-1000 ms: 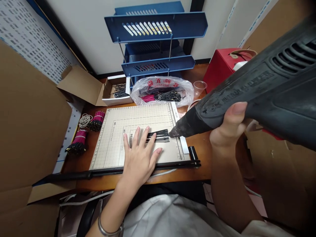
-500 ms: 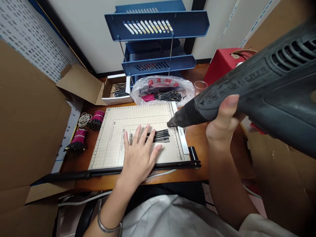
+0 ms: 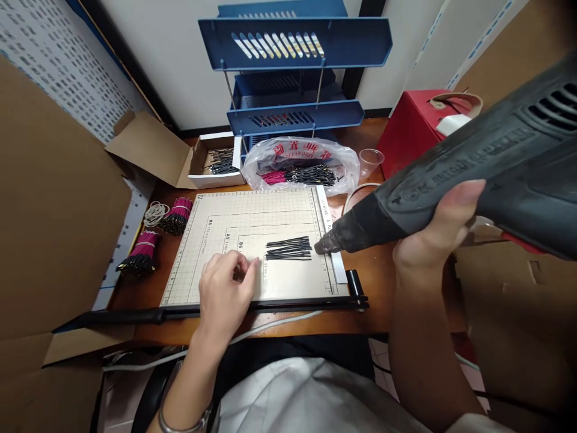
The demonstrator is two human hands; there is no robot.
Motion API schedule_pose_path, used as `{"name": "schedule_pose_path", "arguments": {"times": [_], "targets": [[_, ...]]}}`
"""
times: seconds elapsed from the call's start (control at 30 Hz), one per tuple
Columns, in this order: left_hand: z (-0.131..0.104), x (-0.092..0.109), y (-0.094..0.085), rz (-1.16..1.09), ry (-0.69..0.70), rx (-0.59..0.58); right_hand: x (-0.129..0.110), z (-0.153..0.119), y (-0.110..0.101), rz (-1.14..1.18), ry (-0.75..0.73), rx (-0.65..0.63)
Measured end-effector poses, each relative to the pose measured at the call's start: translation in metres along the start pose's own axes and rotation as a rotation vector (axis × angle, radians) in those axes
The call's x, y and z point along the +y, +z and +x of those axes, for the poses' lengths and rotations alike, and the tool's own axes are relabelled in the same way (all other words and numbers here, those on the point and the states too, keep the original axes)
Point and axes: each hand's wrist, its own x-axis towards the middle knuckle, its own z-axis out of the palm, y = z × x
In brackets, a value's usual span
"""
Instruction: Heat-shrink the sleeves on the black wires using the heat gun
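My right hand grips a black heat gun, its nozzle pointing down and left. The nozzle tip is just right of a row of thin black tubes or wires lying side by side on a paper cutter. My left hand is over the cutter's front edge, left of the row and apart from it. Its fingers are curled in toward the thumb, with nothing visible in them. The cutter's black blade arm runs along the front edge.
Behind the cutter are a plastic bag of black and pink wires, an open white box and a blue rack. Two pink-and-black bundles lie left. A clear cup and a red box stand right.
My left hand has lifted off the row of black pieces, moved left and curled its fingers. The heat gun has shifted slightly right and down, its nozzle now beside the row's right end.
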Motion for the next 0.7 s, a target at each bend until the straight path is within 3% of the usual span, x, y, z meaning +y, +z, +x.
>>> {"name": "schedule_pose_path", "arguments": {"times": [0.13,0.23,0.37,0.53,0.7], "targets": [[0.005,0.001,0.005,-0.002,-0.055,-0.069,-0.005,0.000,-0.001,-0.043,-0.158,0.031],[0.009,0.001,0.009,0.003,-0.059,-0.090,-0.008,-0.001,-0.002,0.042,-0.135,0.007],[0.009,-0.001,0.013,-0.002,-0.065,-0.080,-0.012,-0.005,-0.004,-0.060,-0.065,0.033],[0.005,-0.001,0.012,-0.026,-0.065,-0.043,-0.012,-0.008,0.000,0.006,-0.051,0.005],[0.003,-0.003,0.009,-0.052,-0.066,-0.005,-0.011,-0.008,0.001,-0.092,-0.086,0.088]]}}
